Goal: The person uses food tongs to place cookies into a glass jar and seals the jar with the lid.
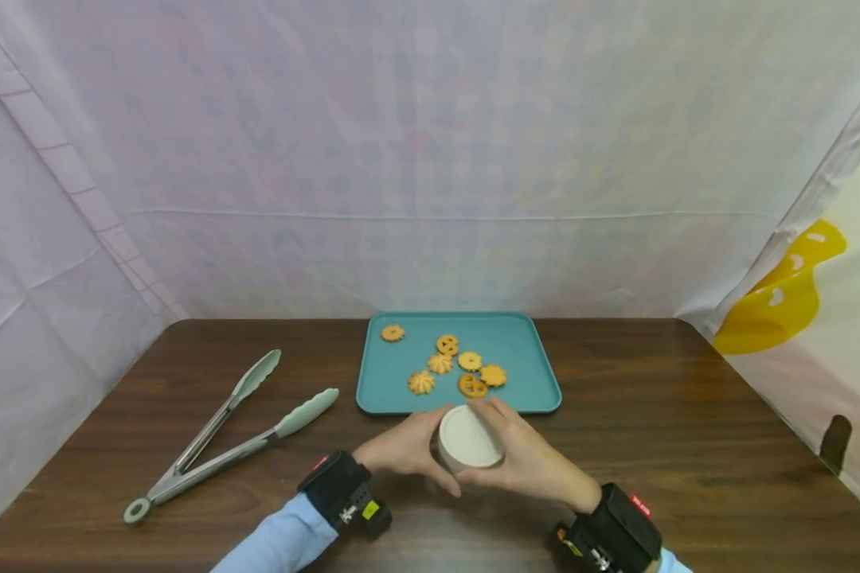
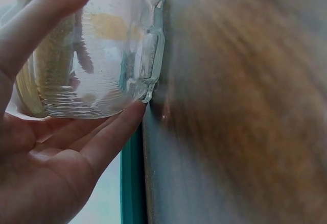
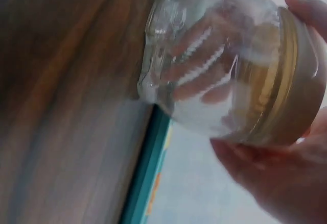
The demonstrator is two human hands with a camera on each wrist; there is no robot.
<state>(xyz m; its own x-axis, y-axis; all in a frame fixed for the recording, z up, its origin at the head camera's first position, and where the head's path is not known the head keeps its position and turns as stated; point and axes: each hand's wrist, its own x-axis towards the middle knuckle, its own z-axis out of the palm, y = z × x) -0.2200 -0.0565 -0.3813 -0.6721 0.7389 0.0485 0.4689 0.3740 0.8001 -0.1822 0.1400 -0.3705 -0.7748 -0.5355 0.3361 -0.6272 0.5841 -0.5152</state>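
A clear glass jar (image 2: 102,55) with a lid stands upright near the front of the wooden table, between both hands. From above, its lid (image 1: 468,438) looks white; a gold-toned band (image 3: 278,76) circles it in the right wrist view. My left hand (image 1: 416,450) holds the glass body from the left, with one fingertip (image 2: 134,110) low by the jar's foot. Around the lid on the right side, my right hand (image 1: 526,458) grips with thumb and fingers. Through the glass, the jar's inside shows no food.
Behind the jar lies a teal tray (image 1: 537,390) bearing several cookies (image 1: 421,383) and pretzel-shaped snacks (image 1: 472,386). Spread tongs (image 1: 222,461) with pale green tips lie on the table (image 1: 688,414) to the left. White cloth (image 1: 416,159) hangs behind the table.
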